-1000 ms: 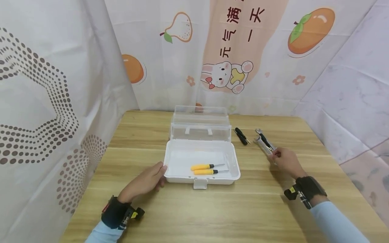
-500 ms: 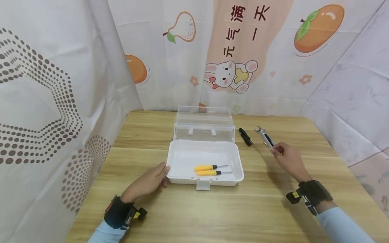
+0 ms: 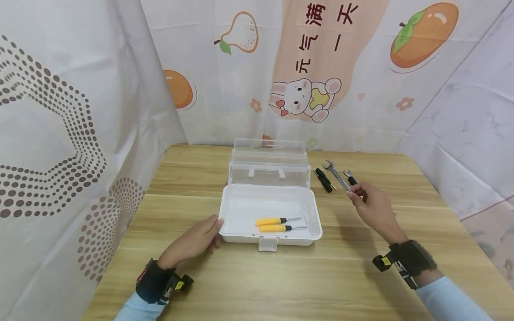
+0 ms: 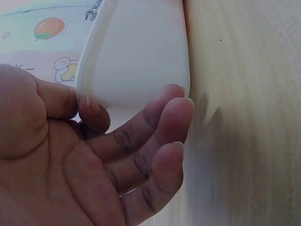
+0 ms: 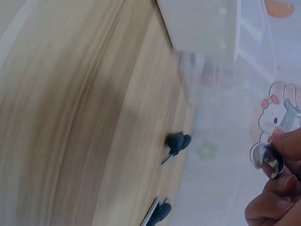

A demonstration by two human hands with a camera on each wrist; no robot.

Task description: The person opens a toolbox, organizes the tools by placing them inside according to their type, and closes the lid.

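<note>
My left hand (image 3: 194, 238) holds the left end of a white toolbox (image 3: 257, 199), thumb at the rim and fingers along the outer wall, as the left wrist view confirms. Inside the box lie two yellow-handled screwdrivers (image 3: 273, 228). With thumb and fingers my right hand (image 3: 373, 208) pinches a silver combination wrench (image 3: 339, 176) near its ring end (image 5: 267, 160); its open-end head points away to the back left. Behind that hand lies a wrench with a black handle (image 3: 351, 180), partly hidden. Two black-handled screwdrivers (image 3: 323, 180) rest between the box and the held wrench.
The clear lid (image 3: 268, 156) of the toolbox stands raised at the back, and its latch (image 3: 267, 244) hangs at the front. A wooden table (image 3: 257, 285) carries everything. Printed curtains (image 3: 225, 89) enclose the table at the back and both sides.
My right hand has picked up the combination wrench from beside the black-handled one and moved it left, toward the black screwdrivers. The left hand keeps its hold on the toolbox.
</note>
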